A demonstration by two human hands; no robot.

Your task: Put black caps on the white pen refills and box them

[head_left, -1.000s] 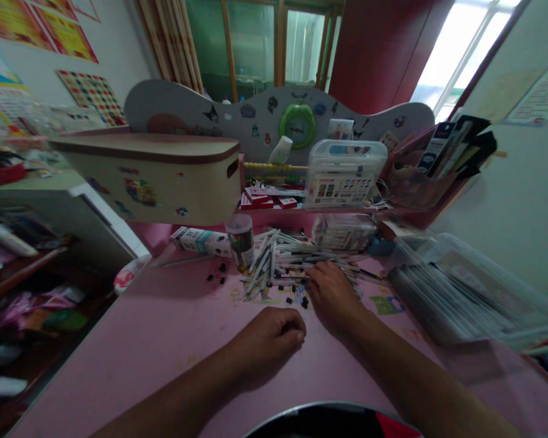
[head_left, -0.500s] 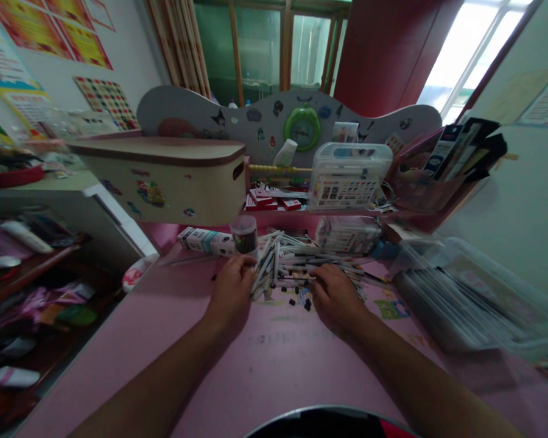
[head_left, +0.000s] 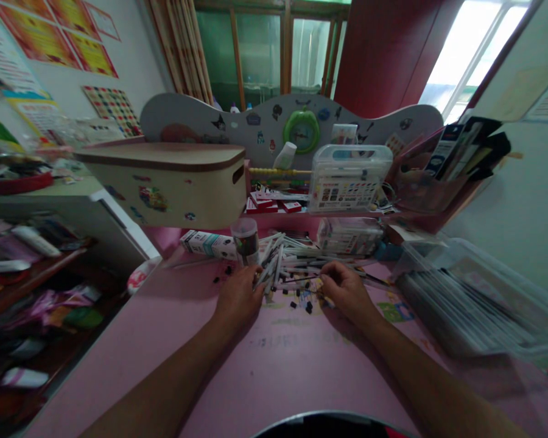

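A loose heap of slim white and grey pens (head_left: 274, 261) lies across the pink desk (head_left: 278, 365), with small black caps (head_left: 308, 308) scattered in front of it. My left hand (head_left: 240, 295) rests at the heap's left edge, fingers curled in by the pens; what they hold is hidden. Just behind it stands a clear cup (head_left: 245, 240) with dark small pieces inside. On the other side my right hand (head_left: 347, 292) pinches with thumb and fingers at the end of a thin dark stick (head_left: 299, 280), which points left toward the heap.
To the right sits a clear plastic bin (head_left: 484, 298) of packed sleeves. Behind the heap are a clear pen case (head_left: 349, 236) and a printed carton (head_left: 207, 243). A lidded cream box (head_left: 178, 188) and a handled marker case (head_left: 349, 179) occupy the shelf.
My left hand has shifted right, uncovering black caps on the desk beside it. My right hand has moved a little right, and the thin dark stick now shows at its fingertips.
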